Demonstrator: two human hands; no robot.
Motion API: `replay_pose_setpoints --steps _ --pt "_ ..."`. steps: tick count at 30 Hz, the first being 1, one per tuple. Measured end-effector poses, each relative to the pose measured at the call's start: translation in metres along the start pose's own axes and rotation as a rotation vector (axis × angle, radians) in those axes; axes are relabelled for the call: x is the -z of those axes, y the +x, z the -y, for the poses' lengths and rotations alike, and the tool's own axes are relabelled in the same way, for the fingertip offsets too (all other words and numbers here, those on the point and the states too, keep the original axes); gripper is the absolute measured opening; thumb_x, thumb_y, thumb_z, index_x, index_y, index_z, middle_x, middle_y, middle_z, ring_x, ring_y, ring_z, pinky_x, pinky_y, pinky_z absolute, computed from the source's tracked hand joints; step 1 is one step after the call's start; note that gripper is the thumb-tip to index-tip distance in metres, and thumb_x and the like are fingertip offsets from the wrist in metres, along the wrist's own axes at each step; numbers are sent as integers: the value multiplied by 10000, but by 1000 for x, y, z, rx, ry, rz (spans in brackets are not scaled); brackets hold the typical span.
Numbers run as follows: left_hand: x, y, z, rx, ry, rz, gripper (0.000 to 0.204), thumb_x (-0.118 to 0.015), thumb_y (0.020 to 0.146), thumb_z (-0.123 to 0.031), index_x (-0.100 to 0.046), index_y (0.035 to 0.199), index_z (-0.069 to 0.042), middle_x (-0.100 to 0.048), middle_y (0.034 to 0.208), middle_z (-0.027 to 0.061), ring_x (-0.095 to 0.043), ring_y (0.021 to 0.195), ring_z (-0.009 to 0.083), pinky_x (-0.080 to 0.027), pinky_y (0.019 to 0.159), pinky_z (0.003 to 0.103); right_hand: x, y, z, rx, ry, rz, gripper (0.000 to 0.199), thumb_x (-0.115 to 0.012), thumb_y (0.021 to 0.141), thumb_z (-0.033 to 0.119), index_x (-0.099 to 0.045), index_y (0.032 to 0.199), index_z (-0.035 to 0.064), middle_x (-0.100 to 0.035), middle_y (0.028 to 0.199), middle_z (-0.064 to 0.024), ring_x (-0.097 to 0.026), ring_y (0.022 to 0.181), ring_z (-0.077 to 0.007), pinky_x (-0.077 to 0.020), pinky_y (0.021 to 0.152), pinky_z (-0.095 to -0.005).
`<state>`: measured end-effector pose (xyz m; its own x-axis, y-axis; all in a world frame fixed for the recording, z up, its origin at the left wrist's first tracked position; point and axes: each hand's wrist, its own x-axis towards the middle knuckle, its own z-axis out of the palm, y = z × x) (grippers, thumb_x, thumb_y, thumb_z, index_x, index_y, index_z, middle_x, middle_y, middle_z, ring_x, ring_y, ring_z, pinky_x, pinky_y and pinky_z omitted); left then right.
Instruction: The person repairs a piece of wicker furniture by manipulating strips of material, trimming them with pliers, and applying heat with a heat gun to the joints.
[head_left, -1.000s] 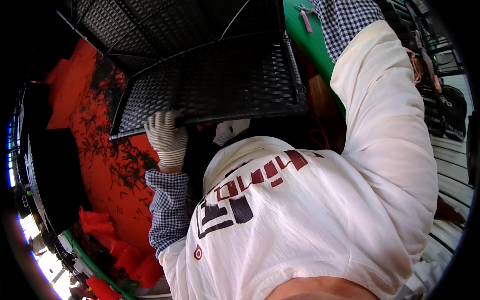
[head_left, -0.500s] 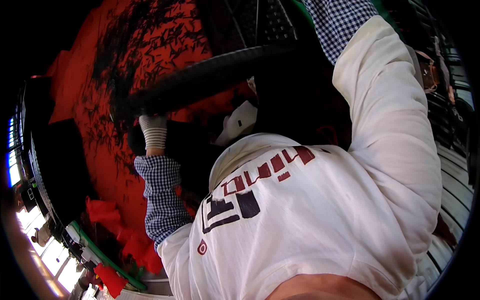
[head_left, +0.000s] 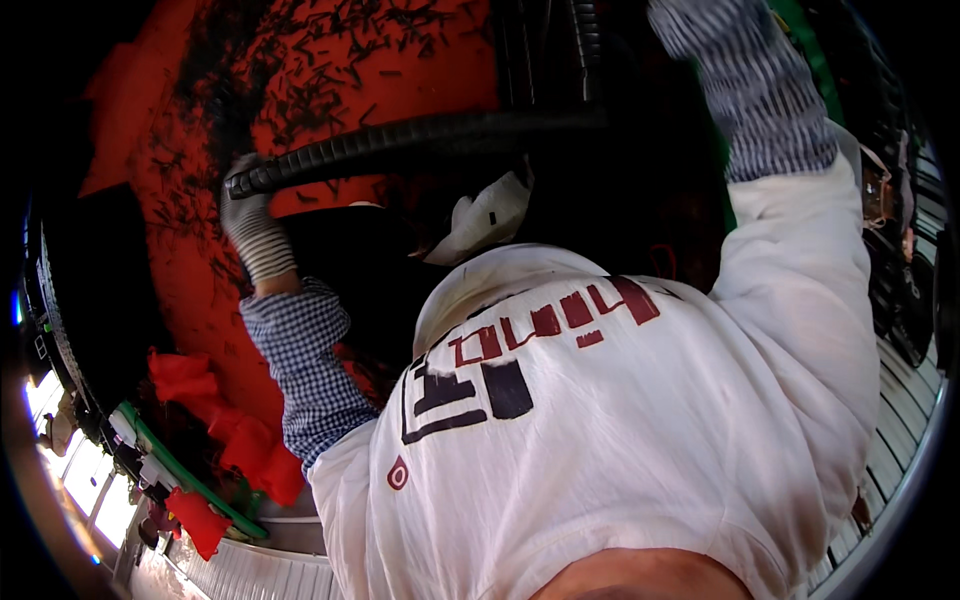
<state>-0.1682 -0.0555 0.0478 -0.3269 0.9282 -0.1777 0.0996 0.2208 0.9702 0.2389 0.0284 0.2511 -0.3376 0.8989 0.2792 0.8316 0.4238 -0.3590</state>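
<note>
My left hand, in a grey-and-white striped glove, is closed round the left end of a long black ribbed bar. The bar bends gently and runs rightward into deep shadow. It may be the rim of a larger black thing, but the dark hides what it joins. Below it lies a red surface strewn with small dark strips. On the right, my other arm reaches up in a checked sleeve cover, blurred by motion. My right hand is beyond the upper edge of the head view.
A crumpled white piece lies in front of my body, beside dark shadow. Bunched red cloth is at the lower left, near a curved green edge. Dark racks and cluttered items stand along the right side.
My left hand has moved left and slightly up, and the bar's left end has risen with it. The right arm has swung outward to the right.
</note>
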Motion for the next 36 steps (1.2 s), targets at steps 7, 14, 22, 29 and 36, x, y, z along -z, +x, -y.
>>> replay_pose_setpoints --steps 7,14,22,29,36 --pt "-37 -89 -117 -1009 415 123 236 -543 1048 -138 -666 1211 -21 -725 1148 115 -702 1053 233 -574 934 347 -21 -127 46 441 65 229 393 -778 858 356 -688 1036 17 -714 858 -80 -685 822 -286 -468 1003 -419" --pt "-33 -150 -101 -1210 1002 136 393 -486 1026 -386 -712 918 -83 -693 814 72 -657 737 229 -465 733 366 -50 -202 64 459 -122 -13 400 -817 758 235 -674 1092 68 -579 740 -33 -577 701 -206 -511 960 -449" --pt "-5 -219 -28 -1301 909 -117 441 -474 1023 -503 -728 890 -168 -676 802 0 -647 736 184 -497 787 379 -66 -259 69 694 -183 -142 311 -700 679 103 -740 987 119 -539 668 34 -563 671 -142 -523 999 -403" --pt "-18 -227 -28 -1217 871 -89 434 -470 1029 -495 -732 867 -189 -671 797 -21 -640 724 171 -475 782 366 -66 -278 70 678 -182 -74 308 -746 721 111 -756 1027 144 -569 697 28 -602 739 -159 -529 983 -384" --pt "-9 -237 -28 -1199 902 -72 431 -467 1035 -487 -736 845 -210 -667 791 -42 -633 713 157 -454 777 353 -64 -274 64 743 -145 -123 345 -753 775 177 -728 1118 175 -657 820 30 -644 856 -160 -509 1020 -395"
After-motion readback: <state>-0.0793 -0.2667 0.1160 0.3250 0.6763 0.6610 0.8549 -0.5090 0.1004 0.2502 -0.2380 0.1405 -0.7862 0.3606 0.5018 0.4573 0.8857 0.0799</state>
